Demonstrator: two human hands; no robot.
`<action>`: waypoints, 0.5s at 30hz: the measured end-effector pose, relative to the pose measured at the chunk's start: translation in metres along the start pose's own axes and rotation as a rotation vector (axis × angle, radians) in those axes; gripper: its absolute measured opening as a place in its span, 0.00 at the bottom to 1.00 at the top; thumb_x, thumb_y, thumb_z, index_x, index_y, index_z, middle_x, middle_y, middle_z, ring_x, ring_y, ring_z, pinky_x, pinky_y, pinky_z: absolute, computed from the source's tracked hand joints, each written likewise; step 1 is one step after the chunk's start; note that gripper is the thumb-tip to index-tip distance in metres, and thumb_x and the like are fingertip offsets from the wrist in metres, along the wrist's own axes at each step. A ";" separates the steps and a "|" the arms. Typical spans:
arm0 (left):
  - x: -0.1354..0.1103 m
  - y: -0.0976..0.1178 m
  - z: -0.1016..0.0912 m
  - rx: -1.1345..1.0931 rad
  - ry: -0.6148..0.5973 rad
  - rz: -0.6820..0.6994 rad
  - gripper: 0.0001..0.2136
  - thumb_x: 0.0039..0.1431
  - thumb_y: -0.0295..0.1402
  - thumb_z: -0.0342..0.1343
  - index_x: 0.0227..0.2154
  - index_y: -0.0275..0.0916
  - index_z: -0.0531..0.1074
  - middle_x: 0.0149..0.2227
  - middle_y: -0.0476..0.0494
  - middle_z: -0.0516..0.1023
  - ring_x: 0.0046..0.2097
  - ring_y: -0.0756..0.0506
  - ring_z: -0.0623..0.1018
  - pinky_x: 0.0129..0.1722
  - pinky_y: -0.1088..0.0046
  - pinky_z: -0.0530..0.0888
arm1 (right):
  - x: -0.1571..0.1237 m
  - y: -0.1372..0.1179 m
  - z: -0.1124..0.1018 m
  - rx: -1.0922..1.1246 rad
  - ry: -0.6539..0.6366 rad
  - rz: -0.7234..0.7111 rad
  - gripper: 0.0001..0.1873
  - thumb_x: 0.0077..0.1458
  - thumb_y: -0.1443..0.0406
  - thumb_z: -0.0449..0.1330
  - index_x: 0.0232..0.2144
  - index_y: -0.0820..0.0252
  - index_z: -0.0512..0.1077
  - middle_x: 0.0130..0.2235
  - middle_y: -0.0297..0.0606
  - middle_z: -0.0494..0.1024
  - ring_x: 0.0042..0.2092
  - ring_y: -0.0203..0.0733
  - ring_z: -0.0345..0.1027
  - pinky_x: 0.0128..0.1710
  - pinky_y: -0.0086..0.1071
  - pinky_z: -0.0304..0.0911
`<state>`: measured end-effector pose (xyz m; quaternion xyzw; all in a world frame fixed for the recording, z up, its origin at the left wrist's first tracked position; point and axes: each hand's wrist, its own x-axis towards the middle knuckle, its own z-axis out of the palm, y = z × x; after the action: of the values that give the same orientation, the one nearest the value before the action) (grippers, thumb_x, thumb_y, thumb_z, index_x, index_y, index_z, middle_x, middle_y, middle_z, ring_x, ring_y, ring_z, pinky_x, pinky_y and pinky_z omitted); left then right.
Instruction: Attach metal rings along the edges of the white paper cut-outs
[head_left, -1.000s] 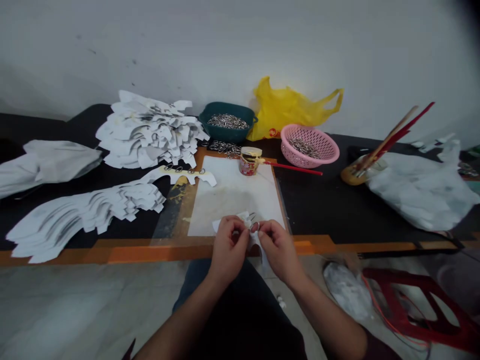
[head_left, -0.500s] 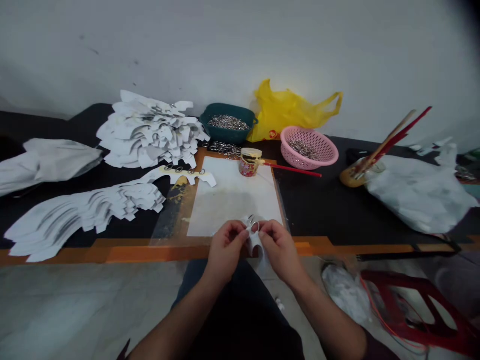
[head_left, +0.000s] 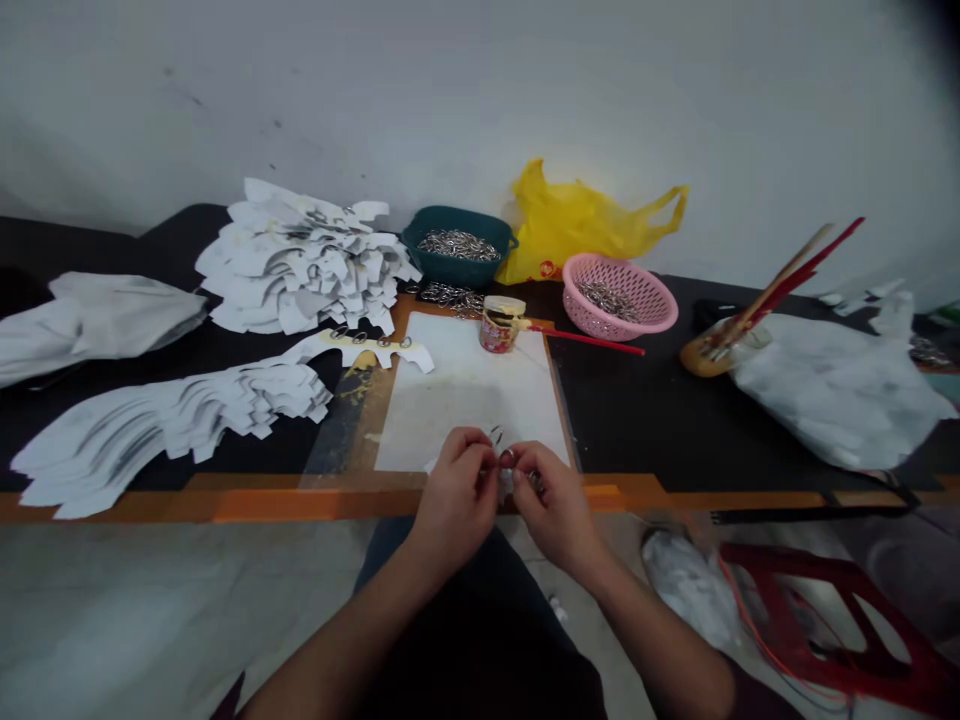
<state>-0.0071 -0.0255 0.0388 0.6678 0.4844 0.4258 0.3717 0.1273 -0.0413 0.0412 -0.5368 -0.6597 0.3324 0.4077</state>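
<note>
At the table's front edge, my left hand (head_left: 459, 492) is closed, pinching a white cut-out piece (head_left: 505, 487) that is mostly hidden by the fingers. My right hand (head_left: 553, 498) meets it from the other side, thumb and finger closed on a small metal ring (head_left: 507, 458) at the piece's upper edge. More metal shows within the right fingers. Beyond the hands lies a white sheet (head_left: 457, 400). A similar white piece with several rings along a yellowish strip (head_left: 382, 351) rests at the sheet's left.
Stacked white pieces (head_left: 172, 420) and a larger pile (head_left: 300, 265) lie left. Behind stand a green basket (head_left: 457, 270) of rings, a glue tub (head_left: 496, 335) with a red-handled brush (head_left: 592, 341), and a pink basket (head_left: 652, 295). A jar of brushes (head_left: 701, 355) and white bag (head_left: 840, 390) are right.
Both hands have drawn closer together and turned inward over the white piece. It shows less between the fingers now, and metal has come into view in the right hand.
</note>
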 end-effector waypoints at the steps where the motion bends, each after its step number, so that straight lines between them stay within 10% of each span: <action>1: 0.001 0.000 -0.001 -0.029 -0.002 -0.007 0.05 0.52 0.24 0.49 0.25 0.38 0.67 0.37 0.44 0.66 0.39 0.48 0.69 0.37 0.73 0.68 | 0.000 0.001 -0.001 -0.017 -0.001 -0.027 0.06 0.52 0.71 0.49 0.25 0.57 0.60 0.35 0.37 0.70 0.38 0.37 0.65 0.37 0.30 0.60; 15: 0.002 0.006 -0.006 -0.184 -0.001 -0.102 0.06 0.51 0.23 0.49 0.24 0.37 0.68 0.35 0.46 0.66 0.38 0.50 0.69 0.33 0.77 0.69 | -0.007 0.002 -0.011 0.073 -0.054 -0.040 0.05 0.53 0.71 0.50 0.27 0.57 0.61 0.38 0.37 0.71 0.39 0.37 0.65 0.38 0.29 0.60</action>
<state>-0.0101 -0.0249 0.0470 0.6056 0.4764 0.4487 0.4528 0.1388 -0.0481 0.0427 -0.4989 -0.6685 0.3626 0.4156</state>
